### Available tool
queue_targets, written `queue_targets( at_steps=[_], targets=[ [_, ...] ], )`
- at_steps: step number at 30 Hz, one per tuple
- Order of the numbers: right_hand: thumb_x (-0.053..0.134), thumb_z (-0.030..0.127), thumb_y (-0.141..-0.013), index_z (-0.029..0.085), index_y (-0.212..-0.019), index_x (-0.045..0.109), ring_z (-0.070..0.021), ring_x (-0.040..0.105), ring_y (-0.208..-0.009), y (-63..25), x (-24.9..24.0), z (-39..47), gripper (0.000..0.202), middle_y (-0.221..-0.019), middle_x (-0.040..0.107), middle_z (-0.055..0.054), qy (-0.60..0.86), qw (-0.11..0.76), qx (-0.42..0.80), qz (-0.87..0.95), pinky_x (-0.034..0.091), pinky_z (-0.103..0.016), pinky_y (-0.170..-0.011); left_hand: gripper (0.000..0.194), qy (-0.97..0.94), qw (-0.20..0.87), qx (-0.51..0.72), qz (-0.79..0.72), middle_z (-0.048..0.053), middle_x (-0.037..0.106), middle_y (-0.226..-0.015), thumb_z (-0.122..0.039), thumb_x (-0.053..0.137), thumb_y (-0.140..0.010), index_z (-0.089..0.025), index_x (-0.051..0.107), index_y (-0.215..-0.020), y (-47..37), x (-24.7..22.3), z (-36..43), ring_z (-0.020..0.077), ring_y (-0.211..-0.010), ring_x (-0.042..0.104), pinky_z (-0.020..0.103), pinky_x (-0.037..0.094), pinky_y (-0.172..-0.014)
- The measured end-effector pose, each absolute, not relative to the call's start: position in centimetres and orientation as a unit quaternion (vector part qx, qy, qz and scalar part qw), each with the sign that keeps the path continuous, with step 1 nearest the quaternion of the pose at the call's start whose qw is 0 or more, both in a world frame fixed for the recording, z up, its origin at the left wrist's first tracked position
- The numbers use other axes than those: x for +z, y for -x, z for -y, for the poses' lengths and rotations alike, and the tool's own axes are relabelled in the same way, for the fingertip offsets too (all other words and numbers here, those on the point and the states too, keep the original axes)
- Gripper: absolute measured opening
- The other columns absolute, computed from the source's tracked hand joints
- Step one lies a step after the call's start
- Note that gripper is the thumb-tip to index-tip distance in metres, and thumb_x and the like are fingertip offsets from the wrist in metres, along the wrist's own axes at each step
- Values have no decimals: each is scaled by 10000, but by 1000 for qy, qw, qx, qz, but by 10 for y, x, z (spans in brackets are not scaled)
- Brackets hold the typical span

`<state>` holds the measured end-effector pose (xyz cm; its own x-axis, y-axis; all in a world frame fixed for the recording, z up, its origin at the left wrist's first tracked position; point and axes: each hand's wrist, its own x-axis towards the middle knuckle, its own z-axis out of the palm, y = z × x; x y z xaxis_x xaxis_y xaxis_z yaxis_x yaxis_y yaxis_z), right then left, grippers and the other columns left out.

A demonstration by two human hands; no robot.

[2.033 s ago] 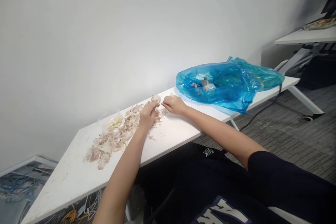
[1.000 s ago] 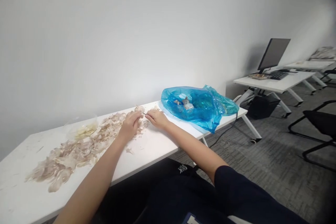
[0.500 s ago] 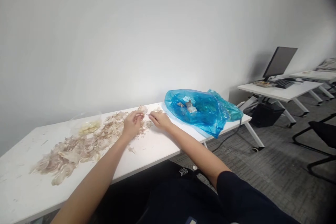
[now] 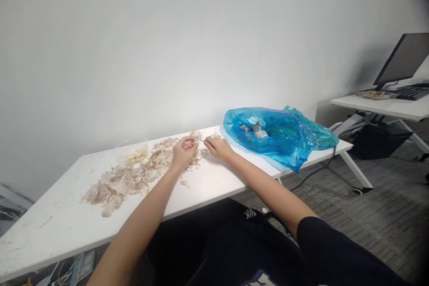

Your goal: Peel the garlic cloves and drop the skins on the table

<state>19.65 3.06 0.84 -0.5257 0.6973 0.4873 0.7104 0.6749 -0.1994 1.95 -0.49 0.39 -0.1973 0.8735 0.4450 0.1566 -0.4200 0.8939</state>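
Note:
My left hand [image 4: 184,153] is closed in a pinch around a small pale piece, which looks like a garlic clove [image 4: 195,143]. Just to its right, my right hand [image 4: 217,147] grips a thin dark tool [image 4: 201,140] whose end points at the left fingers. A long heap of dry, papery garlic skins [image 4: 134,174] spreads left of and under my left hand. Behind the hands lies a garlic bulb [image 4: 195,135]. A clear container [image 4: 134,154] with pale peeled cloves stands behind the heap.
An open blue plastic bag [image 4: 275,136] with a few bulbs inside lies on the right part of the white table [image 4: 63,214]. A wall rises behind it. Farther right are another table with a monitor [image 4: 404,59] and keyboard. A dark cable hangs by the bag.
The view has turned left, so everything appears farther right. Both hands keep close together, with the small piece and the thin tool still between them.

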Motion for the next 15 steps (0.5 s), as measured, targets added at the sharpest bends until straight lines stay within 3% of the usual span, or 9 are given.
queue_targets(
  at_steps=[8,15],
  targets=[
    [348,327,-988,199,-1073,612,-166,604,-938,-198,12,-28,305,-1034,678,-60,405,244,-16,881,359,-240,-761,341,-560,292,630,-452,68,662,-1038,-274,748,-635,-176,619,-935,-19,0,0,154,-820,675,279,549,-762],
    [368,340,-977,216,-1043,629,-178,601,-931,-198,12,-27,296,-1013,676,-54,398,234,-43,886,353,-245,-734,310,-562,292,619,-464,87,662,-1048,-227,716,-637,-166,624,-926,-20,4,5,175,-863,674,246,552,-678]
  ],
)
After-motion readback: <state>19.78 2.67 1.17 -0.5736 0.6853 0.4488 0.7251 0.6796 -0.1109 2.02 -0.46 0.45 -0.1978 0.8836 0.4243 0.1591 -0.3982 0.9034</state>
